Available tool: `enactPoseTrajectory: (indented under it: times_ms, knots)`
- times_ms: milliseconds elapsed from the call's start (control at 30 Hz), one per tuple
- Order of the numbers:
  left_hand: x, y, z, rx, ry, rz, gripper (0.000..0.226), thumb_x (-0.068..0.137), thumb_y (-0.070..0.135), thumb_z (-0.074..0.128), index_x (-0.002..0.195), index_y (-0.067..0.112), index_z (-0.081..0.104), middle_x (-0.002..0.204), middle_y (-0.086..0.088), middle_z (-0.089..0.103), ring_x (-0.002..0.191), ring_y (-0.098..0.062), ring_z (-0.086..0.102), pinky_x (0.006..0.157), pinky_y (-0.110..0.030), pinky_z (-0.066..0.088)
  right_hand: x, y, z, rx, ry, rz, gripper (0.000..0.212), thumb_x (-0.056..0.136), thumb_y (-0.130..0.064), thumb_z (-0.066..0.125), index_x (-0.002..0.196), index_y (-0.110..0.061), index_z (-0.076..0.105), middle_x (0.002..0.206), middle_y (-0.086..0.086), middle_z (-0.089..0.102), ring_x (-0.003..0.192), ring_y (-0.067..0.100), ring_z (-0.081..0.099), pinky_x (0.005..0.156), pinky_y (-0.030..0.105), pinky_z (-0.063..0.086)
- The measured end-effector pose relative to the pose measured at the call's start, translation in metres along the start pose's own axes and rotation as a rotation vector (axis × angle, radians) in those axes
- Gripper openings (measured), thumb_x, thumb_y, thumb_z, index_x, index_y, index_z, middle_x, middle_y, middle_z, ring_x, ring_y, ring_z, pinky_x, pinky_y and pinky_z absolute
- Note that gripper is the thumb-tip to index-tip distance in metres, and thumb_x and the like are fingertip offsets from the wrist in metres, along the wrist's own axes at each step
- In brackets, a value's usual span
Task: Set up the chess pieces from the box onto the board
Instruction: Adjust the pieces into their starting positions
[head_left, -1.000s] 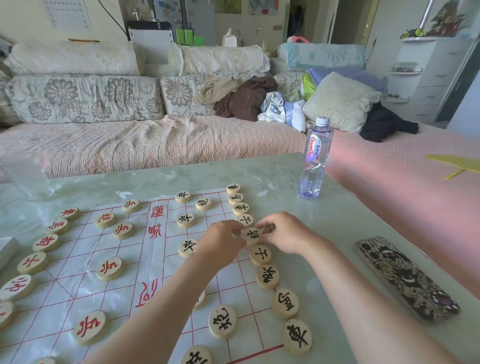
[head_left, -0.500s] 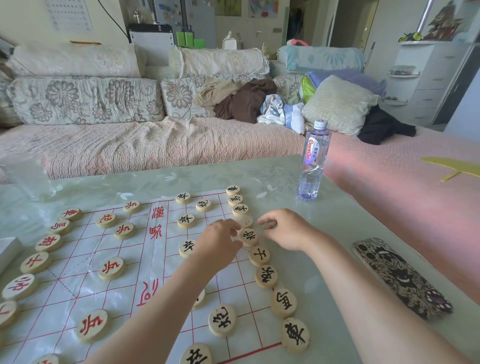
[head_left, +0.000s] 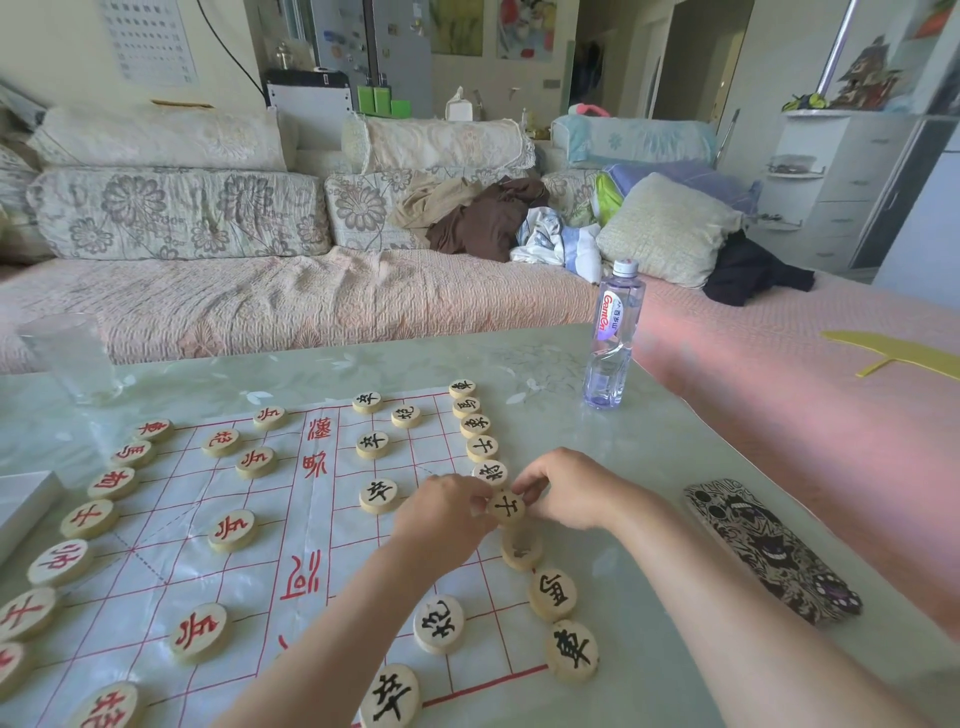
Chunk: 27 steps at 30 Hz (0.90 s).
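Observation:
A white sheet board (head_left: 176, 525) with red grid lines lies on the table. Round wooden pieces with red characters line its left side, and pieces with black characters line its right side, with several more of each inside the grid. My left hand (head_left: 441, 514) and my right hand (head_left: 571, 488) meet at the right column, each pinching one side of a black-marked piece (head_left: 506, 506). That piece sits between the piece above it (head_left: 491, 473) and a blurred piece below (head_left: 521, 548). A white box corner (head_left: 21, 499) shows at the left edge.
A water bottle (head_left: 613, 338) stands at the table's far right. A patterned phone (head_left: 769, 551) lies to the right of my right arm. A clear glass (head_left: 72, 358) is at the far left. A sofa with cushions and clothes runs behind the table.
Both hands have shifted down the right column by one piece, from the piece above to the one they now pinch. The camera has tilted slightly.

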<state>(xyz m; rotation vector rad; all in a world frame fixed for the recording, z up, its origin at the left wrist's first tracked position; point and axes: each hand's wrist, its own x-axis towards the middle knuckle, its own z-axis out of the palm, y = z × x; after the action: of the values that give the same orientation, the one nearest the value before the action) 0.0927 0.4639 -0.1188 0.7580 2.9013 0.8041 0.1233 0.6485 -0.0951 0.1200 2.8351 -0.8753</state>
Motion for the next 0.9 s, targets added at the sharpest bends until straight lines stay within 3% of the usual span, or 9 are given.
enactPoseTrajectory:
  times_ms: [200, 367, 533, 767, 900]
  knots:
    - [-0.001, 0.000, 0.001, -0.006, 0.045, -0.031, 0.026, 0.082, 0.038, 0.068, 0.107, 0.031, 0.067, 0.098, 0.015, 0.067, 0.096, -0.012, 0.058, 0.075, -0.028, 0.052, 0.000, 0.000, 0.000, 0.008, 0.039, -0.003, 0.027, 0.084, -0.024, 0.074, 0.111, -0.026, 0.074, 0.097, -0.010, 0.071, 0.083, 0.006, 0.063, 0.060, 0.009, 0.040]
    - [0.000, -0.001, 0.004, -0.022, 0.049, -0.051, 0.031, 0.080, 0.043, 0.069, 0.109, 0.033, 0.065, 0.098, 0.017, 0.065, 0.095, -0.011, 0.058, 0.076, -0.031, 0.053, 0.002, -0.001, 0.000, 0.043, 0.009, -0.017, 0.031, 0.078, -0.035, 0.082, 0.108, -0.033, 0.075, 0.098, -0.012, 0.071, 0.070, -0.002, 0.056, 0.057, 0.010, 0.038]
    - [0.003, -0.002, 0.005, -0.035, 0.046, -0.045, 0.031, 0.081, 0.044, 0.068, 0.110, 0.034, 0.065, 0.100, 0.017, 0.065, 0.098, -0.013, 0.057, 0.078, -0.032, 0.053, 0.005, 0.001, 0.000, 0.034, 0.005, -0.017, 0.032, 0.075, -0.035, 0.084, 0.106, -0.033, 0.076, 0.096, -0.012, 0.072, 0.076, 0.002, 0.060, 0.056, 0.010, 0.040]
    - [-0.003, -0.011, -0.006, -0.037, 0.085, -0.018, 0.033, 0.083, 0.040, 0.066, 0.114, 0.032, 0.060, 0.099, 0.018, 0.063, 0.096, -0.008, 0.056, 0.077, -0.027, 0.048, 0.009, -0.017, -0.003, -0.049, 0.074, -0.014, 0.033, 0.084, -0.021, 0.069, 0.116, -0.028, 0.070, 0.103, -0.013, 0.067, 0.090, 0.007, 0.061, 0.070, 0.016, 0.043]
    - [-0.007, -0.035, -0.038, -0.003, 0.153, -0.049, 0.026, 0.086, 0.033, 0.063, 0.112, 0.031, 0.061, 0.099, 0.017, 0.063, 0.091, -0.008, 0.056, 0.074, -0.026, 0.048, 0.015, -0.053, 0.008, -0.009, 0.098, -0.092, 0.029, 0.086, -0.021, 0.069, 0.113, -0.031, 0.070, 0.096, -0.014, 0.066, 0.089, 0.007, 0.061, 0.074, 0.018, 0.046]
